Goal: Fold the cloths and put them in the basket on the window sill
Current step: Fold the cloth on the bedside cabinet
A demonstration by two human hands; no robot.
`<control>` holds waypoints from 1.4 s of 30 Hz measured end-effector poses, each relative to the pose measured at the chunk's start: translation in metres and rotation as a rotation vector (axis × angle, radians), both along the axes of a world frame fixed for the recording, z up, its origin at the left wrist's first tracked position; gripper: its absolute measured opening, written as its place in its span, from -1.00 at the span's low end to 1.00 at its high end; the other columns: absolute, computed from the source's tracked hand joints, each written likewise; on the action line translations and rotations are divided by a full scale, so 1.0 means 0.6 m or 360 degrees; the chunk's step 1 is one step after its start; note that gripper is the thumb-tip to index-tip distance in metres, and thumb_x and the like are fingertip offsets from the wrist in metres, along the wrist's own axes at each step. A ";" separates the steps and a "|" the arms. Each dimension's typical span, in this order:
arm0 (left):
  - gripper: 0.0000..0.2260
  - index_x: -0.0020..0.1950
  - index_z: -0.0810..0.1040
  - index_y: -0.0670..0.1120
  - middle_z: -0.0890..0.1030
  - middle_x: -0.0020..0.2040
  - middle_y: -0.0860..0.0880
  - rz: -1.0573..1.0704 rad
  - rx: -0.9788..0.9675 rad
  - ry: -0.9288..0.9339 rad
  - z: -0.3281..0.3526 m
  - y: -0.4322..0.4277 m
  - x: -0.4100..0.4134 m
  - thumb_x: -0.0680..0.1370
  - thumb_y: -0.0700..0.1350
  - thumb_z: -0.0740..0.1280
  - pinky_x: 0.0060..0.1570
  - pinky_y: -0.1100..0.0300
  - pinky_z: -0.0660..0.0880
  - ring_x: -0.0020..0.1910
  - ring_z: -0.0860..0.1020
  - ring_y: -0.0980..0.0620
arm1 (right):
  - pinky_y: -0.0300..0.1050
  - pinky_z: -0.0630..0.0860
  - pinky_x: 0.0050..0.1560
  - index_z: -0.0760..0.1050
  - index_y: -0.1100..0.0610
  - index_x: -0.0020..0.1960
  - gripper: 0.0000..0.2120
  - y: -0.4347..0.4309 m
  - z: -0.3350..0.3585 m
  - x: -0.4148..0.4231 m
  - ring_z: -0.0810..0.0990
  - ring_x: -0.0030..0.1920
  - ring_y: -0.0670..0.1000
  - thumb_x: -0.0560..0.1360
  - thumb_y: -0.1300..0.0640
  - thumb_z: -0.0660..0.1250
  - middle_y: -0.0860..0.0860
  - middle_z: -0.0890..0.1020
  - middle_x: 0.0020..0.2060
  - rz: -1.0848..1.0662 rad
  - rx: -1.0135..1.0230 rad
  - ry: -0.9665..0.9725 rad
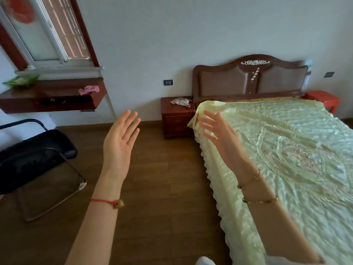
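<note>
A crumpled pale pink-white cloth (180,101) lies on the dark red bedside cabinet (176,124) left of the bed. A bright pink cloth (88,89) lies bunched on the red-brown window sill shelf (53,96). At the shelf's far left sits a green basket (21,80). My left hand (121,139) is raised over the floor, palm toward me, fingers straight and empty. My right hand (219,133) hovers over the bed's near corner, fingers spread, holding nothing. Both hands are well short of the cloths.
A bed with a pale green satin cover (282,150) and carved headboard (250,77) fills the right. A black folding chair (36,152) stands at the left under the shelf. Brown wooden floor (162,178) runs between them. A red stool (322,99) stands beyond the bed.
</note>
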State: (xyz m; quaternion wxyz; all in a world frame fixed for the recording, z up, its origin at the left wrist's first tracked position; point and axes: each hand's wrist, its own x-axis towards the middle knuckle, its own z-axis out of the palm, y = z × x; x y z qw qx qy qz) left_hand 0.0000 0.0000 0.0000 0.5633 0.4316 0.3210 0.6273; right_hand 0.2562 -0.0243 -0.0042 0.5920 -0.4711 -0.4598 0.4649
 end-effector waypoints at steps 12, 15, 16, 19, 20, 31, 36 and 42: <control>-0.62 0.46 0.42 -0.07 0.58 0.34 0.01 0.0025 -0.0195 -0.0040 -0.046 0.315 0.121 0.70 -0.01 0.06 0.46 0.01 0.34 0.34 0.54 0.06 | 0.12 0.37 0.44 0.39 0.11 0.44 -0.55 0.330 -0.049 0.115 0.52 0.34 0.03 0.68 -0.07 0.00 0.06 0.57 0.31 0.0020 -0.0127 0.0038; -0.63 0.45 0.43 -0.07 0.58 0.34 0.00 0.0044 -0.0201 -0.0044 -0.040 0.404 0.160 0.70 -0.02 0.08 0.45 0.01 0.34 0.34 0.54 0.05 | 0.12 0.37 0.45 0.40 0.10 0.44 -0.55 0.429 -0.048 0.153 0.52 0.34 0.03 0.68 -0.08 0.00 0.05 0.58 0.30 0.0037 -0.0141 0.0036; -0.64 0.45 0.43 -0.07 0.58 0.35 0.00 0.0057 -0.0191 -0.0049 -0.040 0.433 0.171 0.70 -0.03 0.08 0.45 0.01 0.35 0.34 0.54 0.05 | 0.11 0.37 0.45 0.40 0.10 0.43 -0.55 0.460 -0.049 0.164 0.52 0.34 0.02 0.68 -0.08 0.01 0.05 0.58 0.30 0.0041 -0.0143 0.0031; -0.63 0.45 0.43 -0.07 0.57 0.35 0.00 0.0087 -0.0193 -0.0036 -0.042 0.513 0.194 0.69 -0.03 0.08 0.45 0.01 0.35 0.34 0.53 0.06 | 0.10 0.37 0.44 0.40 0.10 0.44 -0.55 0.549 -0.056 0.190 0.52 0.33 0.01 0.68 -0.08 0.00 0.04 0.57 0.31 0.0066 -0.0163 0.0009; -0.63 0.45 0.43 -0.07 0.57 0.35 0.01 0.0103 -0.0204 -0.0030 -0.043 0.536 0.200 0.69 -0.02 0.08 0.44 0.02 0.35 0.34 0.53 0.07 | 0.09 0.38 0.44 0.39 0.10 0.44 -0.55 0.576 -0.058 0.196 0.52 0.34 0.02 0.68 -0.09 0.00 0.05 0.57 0.31 0.0073 -0.0176 0.0002; -0.66 0.41 0.46 -0.05 0.59 0.33 0.00 0.0161 -0.0323 -0.0030 -0.109 0.834 0.238 0.69 -0.03 0.09 0.42 0.01 0.38 0.32 0.56 0.05 | 0.02 0.43 0.39 0.42 0.09 0.42 -0.56 0.890 -0.135 0.231 0.54 0.31 0.00 0.68 -0.09 0.01 0.03 0.59 0.29 0.0081 -0.0285 0.0037; -0.66 0.41 0.47 -0.05 0.60 0.32 0.00 0.0129 -0.0334 -0.0012 -0.123 1.016 0.239 0.69 -0.02 0.09 0.42 0.02 0.38 0.31 0.56 0.05 | 0.05 0.44 0.38 0.46 0.06 0.38 -0.58 1.063 -0.149 0.235 0.56 0.29 -0.01 0.67 -0.09 0.03 0.02 0.62 0.25 0.0051 -0.0298 0.0073; -0.66 0.40 0.48 -0.06 0.60 0.32 -0.01 0.0047 -0.0355 -0.0004 -0.126 1.239 0.249 0.68 -0.02 0.11 0.43 -0.02 0.36 0.32 0.55 0.03 | 0.07 0.43 0.39 0.48 0.05 0.34 -0.60 1.270 -0.142 0.248 0.58 0.27 0.00 0.68 -0.08 0.02 0.03 0.62 0.22 -0.0041 -0.0288 0.0135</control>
